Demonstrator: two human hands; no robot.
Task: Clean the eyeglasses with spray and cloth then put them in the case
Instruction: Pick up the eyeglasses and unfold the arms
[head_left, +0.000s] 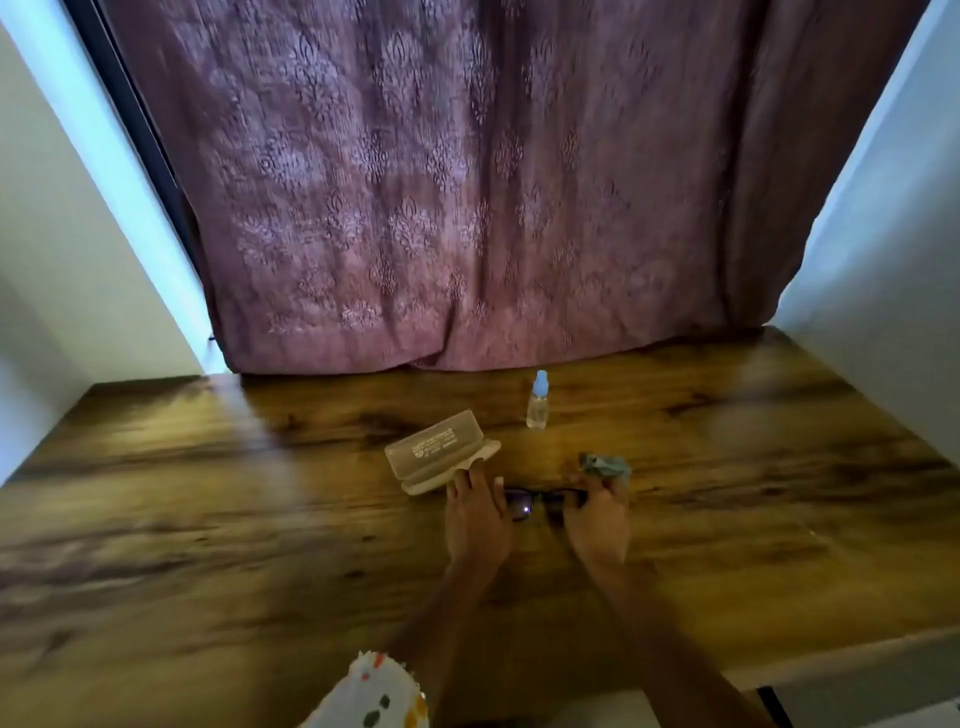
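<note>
**Spotted sleeve low, glasses in both hands, casing not done**

Spotted white sleeve at 6 o'clock; bare forearms run up to mid-frame. Left hand sits at the left end of the dark-framed eyeglasses, fingers reaching at 11 o'clock to the translucent case. Cannot tell if it pinches the frame. Right hand curls round the right end plus a bunched grey-green cloth. Glasses sit low over the wooden table; contact unclear. Case shows nothing inside, lid state unclear. Spray bottle stands upright at 12 o'clock, capped, apart from both hands. Purple curtain behind. Judgement: spraying likely done, wiping in hand or ending, casing left.
</note>
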